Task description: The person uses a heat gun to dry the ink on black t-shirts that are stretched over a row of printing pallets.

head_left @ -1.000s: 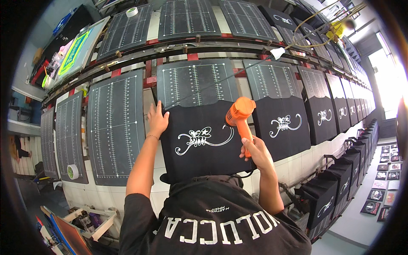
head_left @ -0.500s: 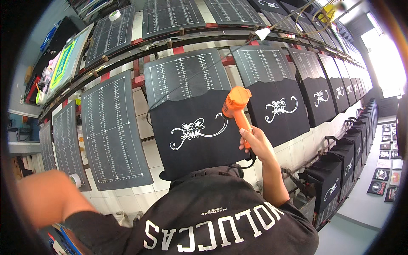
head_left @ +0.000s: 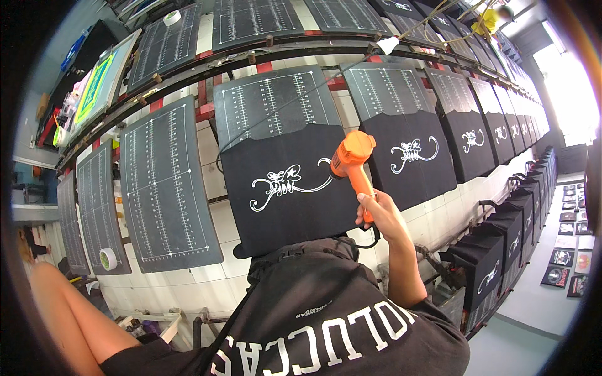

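My right hand (head_left: 380, 217) is wrapped round the handle of an orange heat gun (head_left: 355, 149). Its round rear housing is uppermost, and the nozzle points left over the right end of a white curled print (head_left: 283, 184). That print is on a black garment (head_left: 301, 222) stretched flat over a dark board (head_left: 269, 100) marked with white ruler lines. A black cord leaves the bottom of the handle. Of my left arm (head_left: 75, 316), only the bent elbow and part of the forearm show at the lower left; the left hand is outside the picture.
More boards bearing black garments with the same print (head_left: 415, 153) run off to the right. Bare ruled boards (head_left: 164, 188) stand on the left, one with a tape roll (head_left: 108, 259). Behind runs a dark metal rail (head_left: 238, 59). A person in yellow (head_left: 486, 24) is far off.
My left arm has swung down and outward, uncovering the tape roll. My right hand and the heat gun have barely shifted, slightly down and right. The distant person has moved a little.
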Demonstrator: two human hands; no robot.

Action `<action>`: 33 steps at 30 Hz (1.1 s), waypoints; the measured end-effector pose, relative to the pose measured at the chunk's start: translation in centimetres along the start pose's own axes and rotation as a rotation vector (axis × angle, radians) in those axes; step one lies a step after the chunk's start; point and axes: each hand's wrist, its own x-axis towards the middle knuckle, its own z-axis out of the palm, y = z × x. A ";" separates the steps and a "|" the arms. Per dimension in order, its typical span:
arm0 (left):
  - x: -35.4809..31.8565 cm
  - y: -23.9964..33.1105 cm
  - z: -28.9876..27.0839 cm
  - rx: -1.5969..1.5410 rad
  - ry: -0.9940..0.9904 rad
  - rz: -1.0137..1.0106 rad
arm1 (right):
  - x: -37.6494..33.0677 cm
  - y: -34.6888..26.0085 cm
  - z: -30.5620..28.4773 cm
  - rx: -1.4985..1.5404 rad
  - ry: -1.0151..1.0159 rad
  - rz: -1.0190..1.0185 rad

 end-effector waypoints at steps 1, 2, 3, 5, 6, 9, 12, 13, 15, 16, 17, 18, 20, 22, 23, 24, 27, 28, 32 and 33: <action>0.3 0.1 0.3 -0.039 -0.010 0.016 | -0.2 0.1 0.1 0.003 -0.002 0.001; 0.5 0.2 0.4 -0.064 -0.014 0.029 | -0.5 0.3 0.1 0.006 -0.004 0.003; 0.8 0.4 0.6 -0.080 -0.017 0.044 | -0.8 0.4 0.2 0.009 -0.006 0.004; 1.0 0.5 1.1 -0.120 -0.027 0.064 | -1.2 0.6 0.3 0.001 -0.010 0.019; 1.0 0.8 1.1 -0.136 -0.030 0.072 | -1.4 0.6 0.4 -0.003 -0.011 0.027; 1.2 1.0 1.4 -0.173 -0.055 0.086 | -1.7 1.0 0.8 -0.013 -0.028 0.034; 1.0 1.2 1.5 -0.319 -0.085 0.092 | -2.4 0.4 1.5 -0.022 -0.056 0.035; 1.0 1.2 1.5 -0.385 -0.090 0.097 | -2.5 0.4 1.7 -0.019 -0.069 0.036; 0.9 1.3 1.3 -0.470 -0.087 0.106 | -2.6 0.4 2.0 -0.016 -0.095 0.038; 0.9 1.3 1.4 -0.493 -0.090 0.110 | -2.6 0.4 2.2 -0.026 -0.105 0.040; 0.9 1.4 1.4 -0.507 -0.090 0.113 | -2.5 0.4 2.4 -0.036 -0.114 0.042; 0.7 1.4 1.4 -0.521 -0.090 0.110 | -2.5 0.4 2.6 -0.047 -0.125 0.044; 0.9 1.6 1.2 -0.533 -0.097 0.113 | -2.5 0.4 2.9 -0.063 -0.138 0.058; 0.8 1.7 1.2 -0.547 -0.103 0.112 | -2.4 0.2 3.3 -0.074 -0.156 0.068; 0.9 1.9 1.1 -0.548 -0.106 0.112 | -2.4 0.1 3.5 -0.076 -0.166 0.072; 0.9 2.0 1.1 -0.548 -0.112 0.111 | -2.3 0.0 3.7 -0.079 -0.177 0.075; 1.3 2.3 1.1 -0.549 -0.121 0.119 | -1.9 -0.1 4.2 -0.098 -0.201 0.073; 1.5 2.4 1.0 -0.554 -0.126 0.119 | -1.8 -0.2 4.4 -0.103 -0.210 0.071; 2.0 2.4 0.9 -0.589 -0.139 0.134 | -1.2 -0.4 5.0 -0.124 -0.237 0.061; 2.2 2.2 1.0 -0.603 -0.143 0.140 | -0.9 -0.4 5.1 -0.130 -0.241 0.058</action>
